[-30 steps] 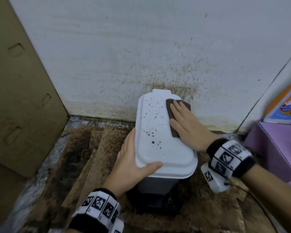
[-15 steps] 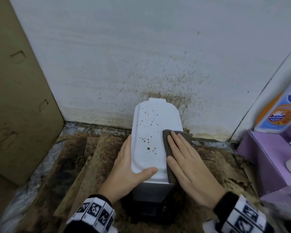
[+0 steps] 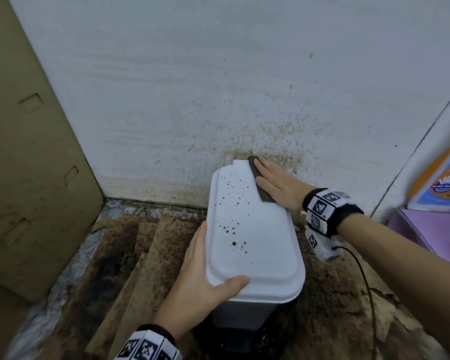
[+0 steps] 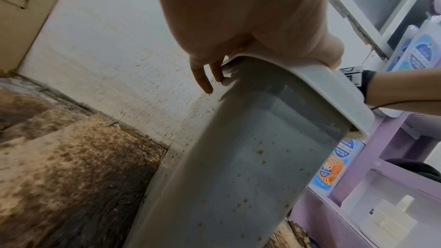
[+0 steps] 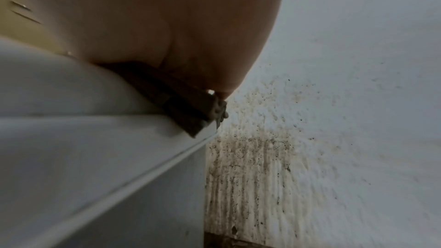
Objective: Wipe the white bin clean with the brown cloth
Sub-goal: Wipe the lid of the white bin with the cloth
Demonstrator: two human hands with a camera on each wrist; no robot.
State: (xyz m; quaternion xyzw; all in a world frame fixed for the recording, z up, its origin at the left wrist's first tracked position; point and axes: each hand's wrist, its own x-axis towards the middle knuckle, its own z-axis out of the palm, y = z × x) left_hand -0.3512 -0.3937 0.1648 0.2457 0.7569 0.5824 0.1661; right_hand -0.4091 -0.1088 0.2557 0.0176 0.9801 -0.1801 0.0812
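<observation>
Wall just behind white bin

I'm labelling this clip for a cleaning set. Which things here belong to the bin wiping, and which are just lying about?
Part of the job:
- white bin, lid spotted brown
- brown cloth, flat on the lid's far right corner
- right hand, pressing the cloth
- left hand, gripping the lid's near left edge

Just lying about:
- cardboard sheet
- purple shelf
- orange and blue bottle

Brown-spotted white bin stands upright, brown cloth flat on its lid.
</observation>
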